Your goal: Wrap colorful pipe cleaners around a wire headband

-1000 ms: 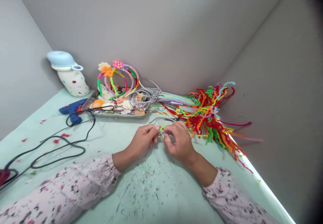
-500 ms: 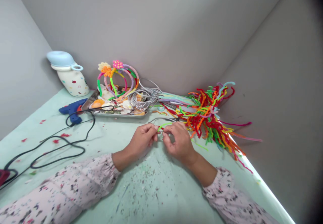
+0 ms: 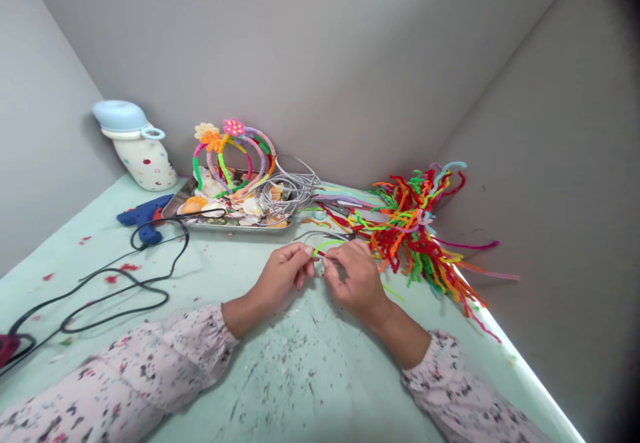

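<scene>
My left hand (image 3: 289, 272) pinches the end of a bright green pipe cleaner (image 3: 326, 246) between thumb and fingers. A short red stretch shows beside the green, between the two hands. My right hand (image 3: 354, 273), close on the right, is curled with its fingertips closed on the same green pipe cleaner. A loose green end sticks out past the right hand, low over the table. Just behind my fingers a thin grey curved band (image 3: 320, 233) shows; whether it joins the held piece is hidden.
A metal tray (image 3: 235, 228) holds flower-topped headbands (image 3: 220, 163), scraps and grey wire hoops (image 3: 295, 190). A heap of coloured pipe cleaners (image 3: 415, 230) lies at the right edge. A blue glue gun (image 3: 145, 218) with a black cord (image 3: 120, 272) and a bottle (image 3: 140, 146) stand left.
My hands stay almost in place, with small finger shifts. The loose green end beyond my right hand has drawn in a little to the left.
</scene>
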Tool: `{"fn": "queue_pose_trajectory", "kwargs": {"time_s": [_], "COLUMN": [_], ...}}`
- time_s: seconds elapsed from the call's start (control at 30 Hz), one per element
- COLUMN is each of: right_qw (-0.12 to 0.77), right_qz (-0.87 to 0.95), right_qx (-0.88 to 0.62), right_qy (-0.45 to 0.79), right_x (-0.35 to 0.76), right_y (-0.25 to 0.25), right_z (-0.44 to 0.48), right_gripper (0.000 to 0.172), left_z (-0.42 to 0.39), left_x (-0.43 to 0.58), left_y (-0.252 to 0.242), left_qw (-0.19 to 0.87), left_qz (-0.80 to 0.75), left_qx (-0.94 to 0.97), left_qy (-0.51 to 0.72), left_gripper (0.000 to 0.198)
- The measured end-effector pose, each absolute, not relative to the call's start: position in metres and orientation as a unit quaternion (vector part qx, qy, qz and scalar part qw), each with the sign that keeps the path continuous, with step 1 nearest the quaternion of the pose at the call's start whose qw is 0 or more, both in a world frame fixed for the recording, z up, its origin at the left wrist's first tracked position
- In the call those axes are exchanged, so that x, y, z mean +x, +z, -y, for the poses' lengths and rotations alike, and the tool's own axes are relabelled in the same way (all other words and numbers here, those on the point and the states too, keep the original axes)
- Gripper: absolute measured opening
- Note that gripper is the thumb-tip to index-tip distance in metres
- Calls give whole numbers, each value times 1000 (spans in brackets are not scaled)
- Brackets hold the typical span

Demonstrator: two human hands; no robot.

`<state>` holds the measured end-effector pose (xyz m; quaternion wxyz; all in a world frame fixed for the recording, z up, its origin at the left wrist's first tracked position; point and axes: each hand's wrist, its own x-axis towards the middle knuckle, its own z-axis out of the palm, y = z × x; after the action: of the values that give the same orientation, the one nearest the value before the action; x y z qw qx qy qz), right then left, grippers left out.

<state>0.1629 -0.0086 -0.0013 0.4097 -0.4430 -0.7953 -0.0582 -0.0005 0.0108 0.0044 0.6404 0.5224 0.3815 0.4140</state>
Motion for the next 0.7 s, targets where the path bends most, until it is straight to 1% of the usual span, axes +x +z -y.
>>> {"fn": "queue_pose_trajectory", "kwargs": {"time_s": [0.27,0.4,0.7], "right_qw": [400,382,374], "right_qz": [802,804,788], "right_qx": [-441,-453,-478], "right_qy": [-57,-55,-104], "right_x": [162,163,163], "right_y": [0,1,2], "right_z": [10,11,9], "right_gripper": [7,13,29], "left_z": [-12,-12,-10], "left_x": [0,1,3], "left_y": [4,3,8], "left_qw": [637,645,659], "left_qz": [-377,-371,-368], "left_qx": [517,504,488], "left_qy": [429,439,438], "left_gripper": [30,28,28]}}
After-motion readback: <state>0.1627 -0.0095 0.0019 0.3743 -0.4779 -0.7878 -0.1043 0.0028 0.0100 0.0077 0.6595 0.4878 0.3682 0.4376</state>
